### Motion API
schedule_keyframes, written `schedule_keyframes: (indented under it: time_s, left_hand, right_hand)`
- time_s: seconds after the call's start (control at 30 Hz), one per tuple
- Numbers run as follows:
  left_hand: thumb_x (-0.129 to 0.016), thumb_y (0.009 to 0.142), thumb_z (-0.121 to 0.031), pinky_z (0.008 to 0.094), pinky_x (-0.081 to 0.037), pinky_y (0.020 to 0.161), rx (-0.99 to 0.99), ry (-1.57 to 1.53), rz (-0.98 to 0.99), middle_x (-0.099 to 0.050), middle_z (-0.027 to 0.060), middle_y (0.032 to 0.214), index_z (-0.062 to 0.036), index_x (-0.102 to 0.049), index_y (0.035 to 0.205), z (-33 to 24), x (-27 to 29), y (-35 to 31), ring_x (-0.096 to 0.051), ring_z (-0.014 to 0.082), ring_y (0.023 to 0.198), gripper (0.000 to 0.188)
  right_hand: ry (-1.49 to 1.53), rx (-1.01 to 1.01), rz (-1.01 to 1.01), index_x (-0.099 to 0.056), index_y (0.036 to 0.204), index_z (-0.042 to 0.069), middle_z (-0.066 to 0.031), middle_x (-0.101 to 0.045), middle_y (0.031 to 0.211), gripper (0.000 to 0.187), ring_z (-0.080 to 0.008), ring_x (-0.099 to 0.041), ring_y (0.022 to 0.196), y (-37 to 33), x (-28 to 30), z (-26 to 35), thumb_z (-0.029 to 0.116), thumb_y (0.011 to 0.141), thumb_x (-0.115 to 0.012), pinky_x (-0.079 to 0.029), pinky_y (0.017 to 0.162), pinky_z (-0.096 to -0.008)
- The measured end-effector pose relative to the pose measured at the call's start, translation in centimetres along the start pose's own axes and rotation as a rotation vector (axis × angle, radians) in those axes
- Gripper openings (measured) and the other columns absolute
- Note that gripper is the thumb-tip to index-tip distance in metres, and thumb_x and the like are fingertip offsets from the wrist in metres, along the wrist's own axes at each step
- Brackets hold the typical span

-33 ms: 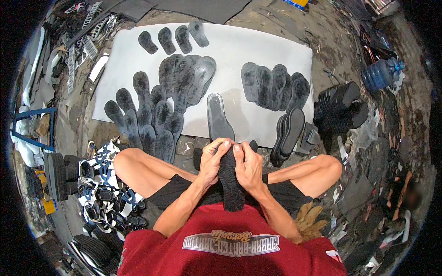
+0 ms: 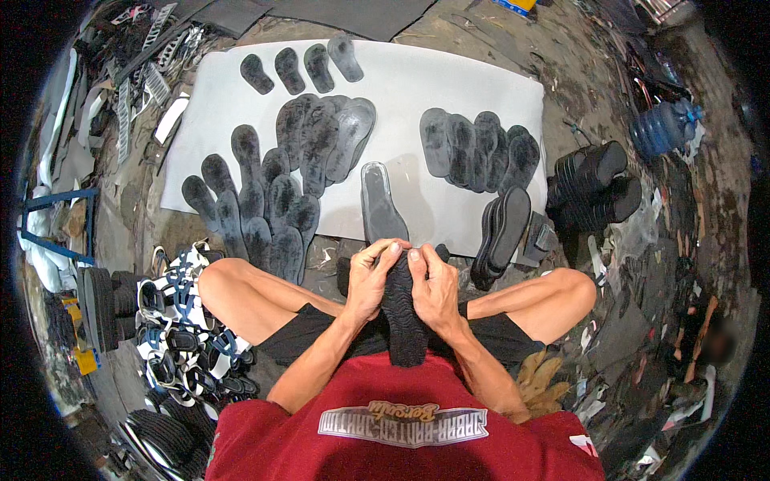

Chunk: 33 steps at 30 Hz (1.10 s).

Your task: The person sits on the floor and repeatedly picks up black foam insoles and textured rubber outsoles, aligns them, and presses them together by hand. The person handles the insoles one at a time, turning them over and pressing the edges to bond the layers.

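Note:
A black sole with a ridged, wavy surface point(image 2: 405, 325) lies lengthwise between my hands, its near end by my shirt. My left hand point(image 2: 372, 276) and my right hand point(image 2: 433, 284) grip its far end from both sides, thumbs almost meeting at the tip. Just beyond my fingertips is a smooth dark grey sole piece point(image 2: 380, 204) with a shiny wet-looking border, its far end over the white sheet point(image 2: 405, 88). My fingers hide where the two pieces meet, so I cannot tell whether they are joined.
Several dark sole pieces point(image 2: 319, 144) lie in overlapping groups across the sheet. Stacked black soles point(image 2: 505, 232) stand by my right knee, near black sandals point(image 2: 589, 180). White and blue straps point(image 2: 180, 321) are heaped at my left. A blue water jug point(image 2: 662, 128) lies far right.

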<state>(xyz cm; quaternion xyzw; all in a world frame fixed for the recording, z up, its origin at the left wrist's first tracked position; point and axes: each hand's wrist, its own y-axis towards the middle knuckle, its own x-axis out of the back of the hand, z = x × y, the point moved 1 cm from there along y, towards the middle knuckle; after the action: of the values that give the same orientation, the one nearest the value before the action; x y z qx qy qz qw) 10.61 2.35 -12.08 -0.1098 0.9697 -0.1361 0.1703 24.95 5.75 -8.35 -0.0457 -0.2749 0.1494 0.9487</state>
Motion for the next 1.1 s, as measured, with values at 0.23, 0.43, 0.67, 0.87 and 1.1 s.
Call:
schedule_keyframes:
  time_s: [0.23, 0.43, 0.67, 0.87, 1.1]
  left_hand:
    - [-0.050, 0.117, -0.027, 0.0455, -0.046, 0.061, -0.153, 0.809, -0.288, -0.062, 0.0236, 0.069, 0.0088, -0.065, 0.084, -4.1, -2.6, 0.6, -0.059, 0.0323, 0.058, 0.051]
    - [-0.054, 0.116, -0.027, 0.0426, -0.039, 0.055, -0.431, 0.581, -0.258, -0.051, 0.0161, 0.064, 0.0043, -0.058, 0.079, -8.9, -4.0, 1.6, -0.044, 0.0221, 0.057, 0.048]
    - [-0.048, 0.119, -0.035, 0.0372, -0.030, 0.050, -0.447, 0.316, -0.620, -0.040, -0.0005, 0.050, -0.0003, -0.049, 0.058, -10.7, -1.6, 6.4, -0.035, 0.0107, 0.051, 0.070]
    - [-0.033, 0.120, -0.048, 0.0409, -0.047, 0.080, -0.430, 0.278, -0.652, -0.061, 0.0132, 0.082, 0.0066, -0.061, 0.090, -6.6, -3.5, 5.0, -0.055, 0.0238, 0.080, 0.068]
    - [-0.027, 0.117, -0.062, 0.0420, -0.048, 0.101, -0.268, 0.171, -0.888, -0.069, 0.0212, 0.112, 0.0144, -0.067, 0.122, -5.4, -1.7, 7.5, -0.062, 0.0315, 0.105, 0.086]
  right_hand:
    - [0.014, 0.121, -0.058, -0.067, 0.101, -0.003, -0.0307, -0.066, 0.091, 0.044, -0.0529, -0.065, 0.090, 2.0, 1.0, 3.1, 0.035, 0.116, -0.050, -0.050, 0.076, -0.0541]
    - [0.004, 0.271, -0.133, -0.063, 0.092, -0.004, -0.0265, -0.061, 0.083, 0.035, -0.0511, -0.060, 0.078, 4.1, 2.5, 5.8, 0.023, 0.113, -0.055, -0.048, 0.067, -0.0524]
    - [-0.114, 0.532, -0.326, -0.060, 0.108, -0.002, -0.0230, -0.061, 0.092, 0.030, -0.0485, -0.061, 0.087, 4.3, 2.3, 6.5, 0.026, 0.114, -0.050, -0.051, 0.078, -0.0544]
    - [-0.049, 0.260, -0.233, -0.061, 0.092, -0.001, -0.0288, -0.062, 0.084, 0.044, -0.0535, -0.063, 0.081, 5.8, 1.9, 0.4, 0.032, 0.116, -0.045, -0.048, 0.066, -0.0562]
    - [-0.078, 0.419, -0.315, -0.063, 0.100, 0.000, -0.0273, -0.063, 0.096, 0.042, -0.0549, -0.059, 0.080, 3.6, 0.9, 1.4, 0.035, 0.116, -0.046, -0.047, 0.069, -0.0590]
